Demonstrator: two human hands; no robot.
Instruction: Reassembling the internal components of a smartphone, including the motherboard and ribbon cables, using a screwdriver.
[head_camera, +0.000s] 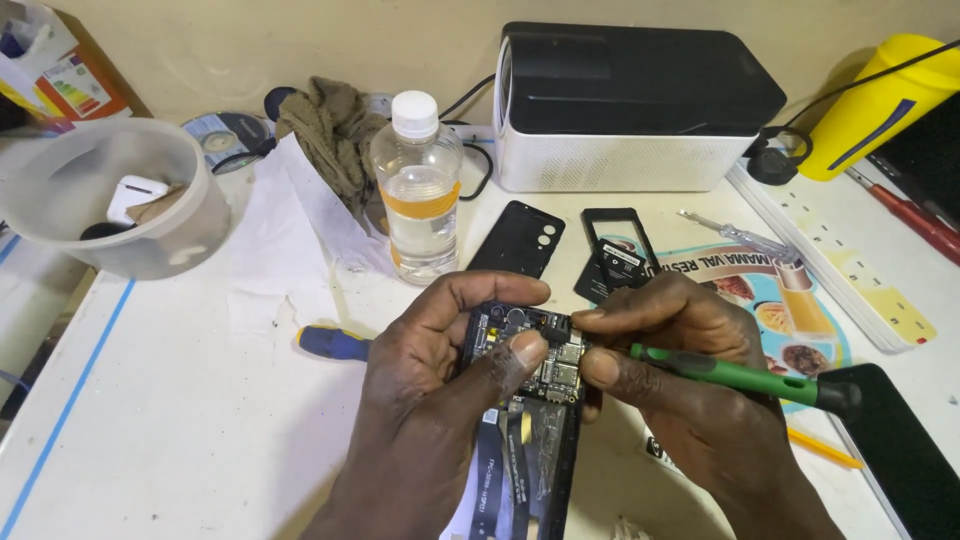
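An opened phone (530, 400) lies face down on the white table, its circuit board and flat cables bare. My left hand (430, 400) grips its upper left side, thumb pressed on the board. My right hand (690, 370) holds a green-handled screwdriver (740, 375) with the tip down on the board's top area. A black back cover (518, 238) and a black inner frame (615, 250) lie just beyond the phone.
A clear plastic bottle (418, 190) stands behind the phone. A black-and-white box (630, 100) sits at the back, a yellow container (880, 100) at far right, a translucent bowl (110, 195) at left. A blue-handled screwdriver (335, 343), a dark screen panel (895, 440) and a rag (330, 130) are near.
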